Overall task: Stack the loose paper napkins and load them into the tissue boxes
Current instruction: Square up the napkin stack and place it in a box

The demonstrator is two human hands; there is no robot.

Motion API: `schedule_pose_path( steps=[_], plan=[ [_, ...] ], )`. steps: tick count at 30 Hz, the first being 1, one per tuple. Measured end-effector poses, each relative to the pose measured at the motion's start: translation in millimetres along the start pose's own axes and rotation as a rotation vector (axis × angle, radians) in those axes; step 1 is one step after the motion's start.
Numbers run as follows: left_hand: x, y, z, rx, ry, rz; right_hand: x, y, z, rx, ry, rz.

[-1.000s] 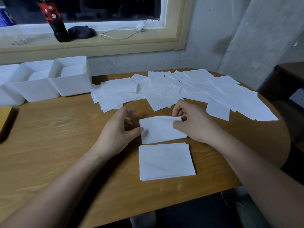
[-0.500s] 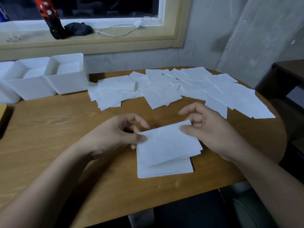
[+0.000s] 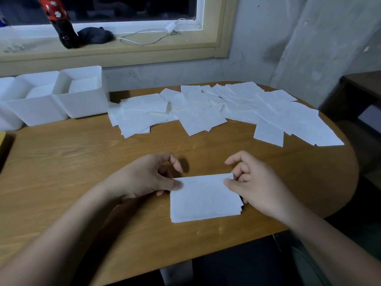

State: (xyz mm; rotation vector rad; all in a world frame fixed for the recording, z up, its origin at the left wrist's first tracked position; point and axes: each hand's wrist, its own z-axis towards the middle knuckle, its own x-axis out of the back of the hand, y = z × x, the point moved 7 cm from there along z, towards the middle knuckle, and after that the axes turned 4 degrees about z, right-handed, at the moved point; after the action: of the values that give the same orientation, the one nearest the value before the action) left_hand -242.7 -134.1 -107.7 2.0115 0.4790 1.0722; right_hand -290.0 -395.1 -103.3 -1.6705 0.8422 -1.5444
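A small stack of white paper napkins (image 3: 204, 200) lies on the wooden table (image 3: 82, 162) near its front edge. My left hand (image 3: 148, 177) pinches the top napkin's far left corner between thumb and fingers. At the far right corner my right hand (image 3: 253, 186) pinches the same napkin. Many loose napkins (image 3: 206, 112) are spread in overlapping heaps across the far side of the table. White open tissue boxes (image 3: 82, 106) stand in a row at the far left, with napkins lying inside them.
A window sill behind the table carries a dark bottle (image 3: 64, 27), a black cloth (image 3: 94, 36) and a white cable (image 3: 152, 37). A yellow object (image 3: 2, 139) shows at the left edge. Dark furniture (image 3: 358, 93) stands to the right of the table.
Both hands carried one napkin from the table toward me and lowered it onto the stack; it now lies nearly flat and lined up with the napkins beneath.
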Motion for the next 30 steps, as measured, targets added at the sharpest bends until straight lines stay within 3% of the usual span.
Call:
schedule_pose_path(
  steps=[15, 22, 30],
  plan=[
    [20, -14, 5, 0.032, 0.122, 0.123, 21, -1, 2, 0.014, 0.079, -0.233],
    [4, -2, 3, -0.089, 0.187, 0.352, 3, -3, 6, -0.008, -0.183, -0.354],
    [-5, 3, 4, -0.070, 0.179, 0.419, -7, -11, 25, -0.070, -0.309, -0.401]
  ],
)
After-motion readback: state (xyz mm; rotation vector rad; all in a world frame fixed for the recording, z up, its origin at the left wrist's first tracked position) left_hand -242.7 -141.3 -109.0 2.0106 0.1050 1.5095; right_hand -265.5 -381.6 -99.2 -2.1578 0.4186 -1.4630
